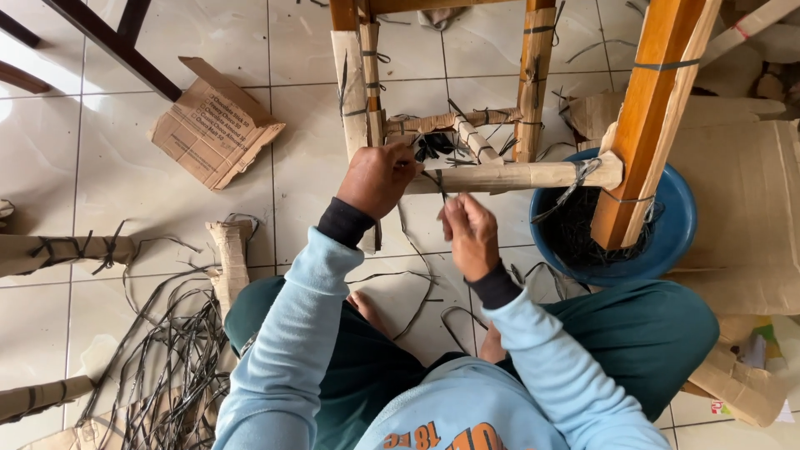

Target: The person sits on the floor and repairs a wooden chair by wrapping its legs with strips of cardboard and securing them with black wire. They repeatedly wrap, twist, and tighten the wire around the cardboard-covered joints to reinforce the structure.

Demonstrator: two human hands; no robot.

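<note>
Both hands pinch a black strap [433, 179] beside the cardboard-wrapped rail [508, 176].

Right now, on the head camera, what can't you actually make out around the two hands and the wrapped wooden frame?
- Left hand: its fingers curl under at the cardboard-wrapped rail, so its hold is hidden.
- Right hand: the black strap it pinches is too thin to follow.
- Wooden frame: cut off by the top edge.
- Blue basin: contents hidden behind the wooden leg.
- Cardboard piece: print too small.
</note>
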